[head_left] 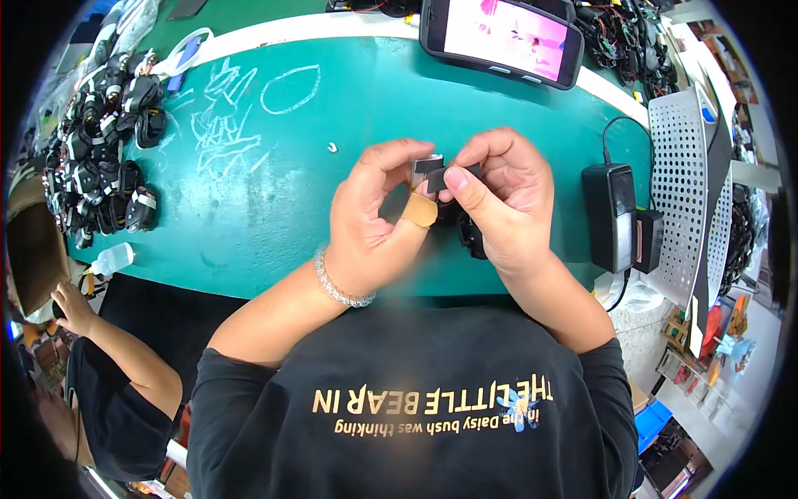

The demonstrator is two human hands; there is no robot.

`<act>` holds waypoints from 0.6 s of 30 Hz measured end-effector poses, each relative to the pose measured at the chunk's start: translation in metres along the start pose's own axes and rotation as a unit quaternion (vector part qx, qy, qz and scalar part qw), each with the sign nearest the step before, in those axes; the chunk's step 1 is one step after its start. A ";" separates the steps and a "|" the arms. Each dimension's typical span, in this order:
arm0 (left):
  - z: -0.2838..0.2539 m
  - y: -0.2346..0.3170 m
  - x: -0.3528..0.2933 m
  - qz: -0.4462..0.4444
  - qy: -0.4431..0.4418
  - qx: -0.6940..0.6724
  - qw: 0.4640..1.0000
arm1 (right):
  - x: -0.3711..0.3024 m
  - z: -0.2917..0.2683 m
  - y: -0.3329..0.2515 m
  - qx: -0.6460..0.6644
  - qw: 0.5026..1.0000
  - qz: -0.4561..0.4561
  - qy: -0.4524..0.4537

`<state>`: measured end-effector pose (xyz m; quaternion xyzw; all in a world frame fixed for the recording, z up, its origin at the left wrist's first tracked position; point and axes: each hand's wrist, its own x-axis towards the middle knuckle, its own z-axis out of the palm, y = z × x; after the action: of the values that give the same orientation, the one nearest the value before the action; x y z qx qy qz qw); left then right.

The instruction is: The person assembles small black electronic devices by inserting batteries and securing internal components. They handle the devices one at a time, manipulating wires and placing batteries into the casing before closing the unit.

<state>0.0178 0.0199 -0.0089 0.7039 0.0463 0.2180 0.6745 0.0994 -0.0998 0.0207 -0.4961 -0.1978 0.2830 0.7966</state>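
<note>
small black part (442,177), a flat dark piece, sits pinched between my two hands above the middle of the green surface (274,208), and that is the thing i am watching. my left hand (374,220) comes at it from the left with thumb and forefinger curled in, closed narrowly on a small grey-and-black block (426,166) that touches the black part; a tan plaster wraps that thumb and a bead bracelet (341,287) rings the wrist. my right hand (503,204) comes from the right, thumb laid across the part's near face and fingers folded behind, so it is closed on the piece too. the part's long axis runs roughly left to right, from one hand toward the other, and both hands are equally close since both touch it; i judge the right thumb has the firmer cover. under the right hand a darker black object (470,237) shows partly, too hidden to name. counting: two hands of mine, one black part, one grey block, one phone-like screen (501,37) at the far edge, one black box with a cable (613,216) to the right, one small clear bottle (112,259) at the left, and a heap of black looped parts (104,158) at the far left, too many to count. another person's hand (71,306) shows at the lower left, well apart.
</note>
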 end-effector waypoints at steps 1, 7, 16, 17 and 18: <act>0.001 0.000 -0.001 0.002 0.008 -0.005 1.000 | -0.001 0.001 0.001 0.008 1.000 -0.005 0.010; 0.001 0.001 -0.002 0.039 0.015 0.025 0.999 | -0.005 -0.001 0.007 -0.047 0.998 -0.040 0.009; -0.002 0.001 -0.003 0.058 -0.030 0.051 0.997 | -0.005 -0.002 0.007 -0.085 0.993 -0.087 0.008; -0.001 0.001 -0.003 0.064 -0.015 0.042 0.997 | -0.005 -0.002 0.007 -0.085 0.993 -0.087 0.009; 0.001 0.001 -0.002 0.070 0.000 0.032 0.997 | -0.005 -0.001 0.007 -0.085 0.992 -0.087 0.009</act>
<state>0.0164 0.0179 -0.0086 0.7266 0.0039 0.2627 0.6348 0.0945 -0.1017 0.0135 -0.5454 -0.2570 0.1902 0.7748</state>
